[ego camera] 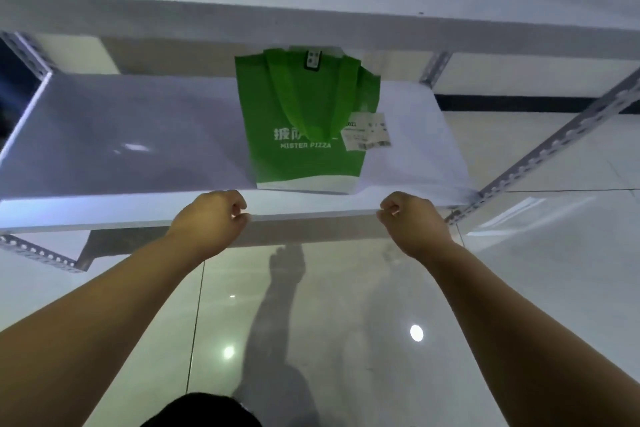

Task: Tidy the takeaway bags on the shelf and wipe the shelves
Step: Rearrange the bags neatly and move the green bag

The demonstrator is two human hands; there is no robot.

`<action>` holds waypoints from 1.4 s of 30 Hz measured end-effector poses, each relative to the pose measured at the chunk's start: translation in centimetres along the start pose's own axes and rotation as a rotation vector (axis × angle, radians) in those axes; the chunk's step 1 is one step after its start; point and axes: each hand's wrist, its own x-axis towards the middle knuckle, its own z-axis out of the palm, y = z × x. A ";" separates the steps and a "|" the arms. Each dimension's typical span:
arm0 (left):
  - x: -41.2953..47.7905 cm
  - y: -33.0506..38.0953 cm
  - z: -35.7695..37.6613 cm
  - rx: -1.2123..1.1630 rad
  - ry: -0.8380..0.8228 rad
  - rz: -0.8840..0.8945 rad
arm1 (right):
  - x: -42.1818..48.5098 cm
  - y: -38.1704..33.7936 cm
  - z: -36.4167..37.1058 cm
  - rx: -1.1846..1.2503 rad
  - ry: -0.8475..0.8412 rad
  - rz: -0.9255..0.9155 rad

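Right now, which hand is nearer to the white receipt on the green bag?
Right. The right hand is at the shelf edge in front of the receipt; the left hand is at the same edge, farther left.

Light: bright, cool, from overhead.
Glare: lamp spots on the glossy floor [381,288]; sheen on the shelf [135,147].
Shadows: soft, dark, across the floor.
Blur: top edge smeared; wide-angle bending.

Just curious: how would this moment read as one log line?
left hand: curled, empty; right hand: curled, empty; green bag: lying on shelf
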 end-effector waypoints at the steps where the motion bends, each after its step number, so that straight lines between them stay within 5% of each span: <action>1: 0.7 -0.4 0.7 -0.007 0.012 0.002 | 0.5 0.1 0.7 0.006 0.008 0.008; 20: 6.0 -0.2 3.8 -0.301 0.180 0.096 | 4.6 -2.3 4.5 0.361 0.186 0.037; 35: -7.3 3.7 6.6 -0.243 0.114 0.375 | -9.3 5.8 2.8 0.363 0.208 0.132; 42: -10.9 7.9 7.3 -0.154 0.141 0.565 | -15.1 10.2 0.7 0.454 0.355 0.194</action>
